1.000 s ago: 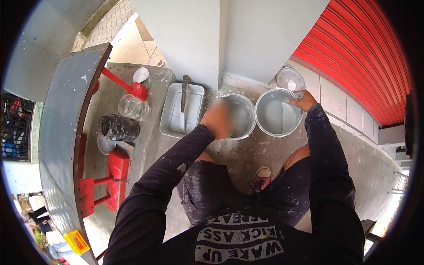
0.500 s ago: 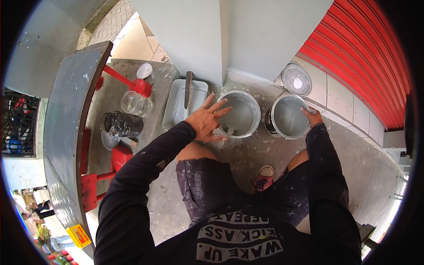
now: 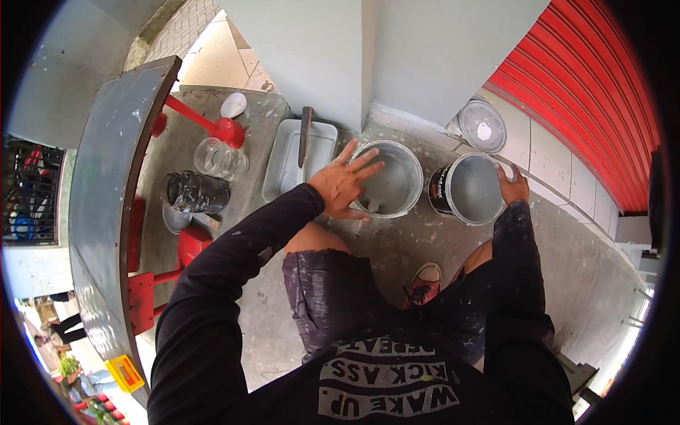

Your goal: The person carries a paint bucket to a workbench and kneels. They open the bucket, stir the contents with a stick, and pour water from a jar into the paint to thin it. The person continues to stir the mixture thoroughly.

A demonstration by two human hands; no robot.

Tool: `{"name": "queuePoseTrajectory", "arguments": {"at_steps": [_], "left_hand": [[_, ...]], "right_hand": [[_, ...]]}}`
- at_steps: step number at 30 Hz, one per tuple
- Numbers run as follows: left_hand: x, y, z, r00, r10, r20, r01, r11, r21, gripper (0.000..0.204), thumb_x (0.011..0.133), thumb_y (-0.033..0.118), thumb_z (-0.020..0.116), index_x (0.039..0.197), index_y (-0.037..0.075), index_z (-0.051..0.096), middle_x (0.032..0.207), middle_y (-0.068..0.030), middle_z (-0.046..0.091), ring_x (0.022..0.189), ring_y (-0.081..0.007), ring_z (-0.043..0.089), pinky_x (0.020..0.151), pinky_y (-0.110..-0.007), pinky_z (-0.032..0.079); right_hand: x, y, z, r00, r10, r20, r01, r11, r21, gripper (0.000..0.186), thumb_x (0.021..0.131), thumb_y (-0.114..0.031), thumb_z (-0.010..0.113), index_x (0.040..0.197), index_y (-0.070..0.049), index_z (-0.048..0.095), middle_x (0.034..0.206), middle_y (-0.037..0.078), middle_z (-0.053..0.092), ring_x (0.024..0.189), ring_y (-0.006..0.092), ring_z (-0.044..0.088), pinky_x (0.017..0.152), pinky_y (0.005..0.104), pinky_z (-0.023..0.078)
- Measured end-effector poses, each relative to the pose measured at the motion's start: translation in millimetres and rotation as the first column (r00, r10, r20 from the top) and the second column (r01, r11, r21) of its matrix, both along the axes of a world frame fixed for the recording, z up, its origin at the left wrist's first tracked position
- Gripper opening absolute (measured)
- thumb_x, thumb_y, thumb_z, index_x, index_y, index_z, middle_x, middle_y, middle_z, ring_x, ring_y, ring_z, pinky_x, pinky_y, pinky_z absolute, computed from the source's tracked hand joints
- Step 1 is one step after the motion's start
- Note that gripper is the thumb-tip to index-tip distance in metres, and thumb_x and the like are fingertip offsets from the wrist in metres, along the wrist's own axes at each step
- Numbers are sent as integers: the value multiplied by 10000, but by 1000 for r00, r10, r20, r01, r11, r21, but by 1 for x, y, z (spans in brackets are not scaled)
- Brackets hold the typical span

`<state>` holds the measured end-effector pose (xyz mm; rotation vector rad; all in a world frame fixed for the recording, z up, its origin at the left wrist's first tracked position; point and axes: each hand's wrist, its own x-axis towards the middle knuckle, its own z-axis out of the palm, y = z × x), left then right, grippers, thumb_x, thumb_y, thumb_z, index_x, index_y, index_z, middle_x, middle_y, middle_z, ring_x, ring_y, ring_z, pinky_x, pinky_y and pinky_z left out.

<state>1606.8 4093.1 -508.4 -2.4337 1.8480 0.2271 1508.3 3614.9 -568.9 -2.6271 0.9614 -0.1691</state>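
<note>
My left hand (image 3: pixel 341 184) is spread open at the left rim of the middle bucket (image 3: pixel 400 170); whether it touches is unclear. Grey liquid and a small pale object are inside. My right hand (image 3: pixel 511 185), fingers apart, is at the right rim of a dark-sided bucket (image 3: pixel 471 184) with grey paint inside; nothing shows held. Left of the middle bucket, a long dark tool (image 3: pixel 305 134) lies across a pale rectangular tray (image 3: pixel 278 173). Behind the right bucket is a round container with a paint-marked lid (image 3: pixel 489 131).
A metal board (image 3: pixel 106 177) on red supports, jars (image 3: pixel 195 193), a white lid (image 3: pixel 234 105) and a yellow box (image 3: pixel 125 372) are on the left. A pale pillar (image 3: pixel 312 49) and red shutter (image 3: pixel 581 85) stand ahead. Distant people (image 3: pixel 67 326) appear lower left.
My left hand came out of the middle bucket and spread open. The right bucket moved rightward, away from the middle one, and my right hand's grip on its rim has loosened.
</note>
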Motion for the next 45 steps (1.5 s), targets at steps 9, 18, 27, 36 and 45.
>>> {"name": "queuePoseTrajectory", "arguments": {"at_steps": [9, 18, 27, 36, 45], "left_hand": [[-5, -5, 17, 997, -28, -67, 41, 981, 191, 688, 892, 740, 478, 1004, 140, 796, 1612, -82, 341, 1542, -345, 128, 1207, -670, 43], [-7, 3, -11, 997, 59, -40, -54, 992, 112, 654, 865, 726, 544, 990, 135, 794, 1606, -102, 338, 1543, -339, 128, 1215, -652, 46], [-5, 14, -14, 908, 268, -322, -345, 914, -213, 391, 850, 353, 642, 1122, 94, 751, 1608, -139, 316, 1518, -394, 202, 1193, -656, 185], [-13, 13, -10, 978, 135, -157, -137, 990, -3, 534, 868, 597, 623, 1055, 120, 775, 1618, -122, 304, 1541, -367, 128, 1205, -662, 49], [-48, 29, -15, 857, 477, -194, -515, 798, -314, 461, 898, 486, 631, 1169, 128, 734, 1539, -162, 408, 1453, -393, 313, 1177, -586, 224]], "right_hand": [[-55, 206, 104, 795, 385, 470, -557, 770, 312, 467, 863, -171, 758, 1297, -52, 634, 939, 122, 632, 824, 256, 629, 785, 353, 506], [-59, 224, 74, 696, 656, 292, -703, 539, 464, 397, 880, -274, 744, 1177, -16, 689, 1056, 205, 715, 924, 378, 684, 826, 418, 530], [-53, 223, 72, 720, 659, 218, -663, 561, 497, 403, 889, -315, 724, 1146, -5, 705, 1115, 224, 713, 994, 384, 687, 878, 418, 531], [-51, 221, 68, 727, 664, 174, -640, 565, 520, 412, 880, -330, 729, 1148, -17, 712, 1124, 211, 716, 1021, 378, 685, 901, 412, 526], [-47, 223, 53, 708, 681, 187, -667, 556, 496, 346, 864, -281, 743, 1127, -58, 724, 959, 178, 735, 793, 301, 691, 771, 377, 532]]}}
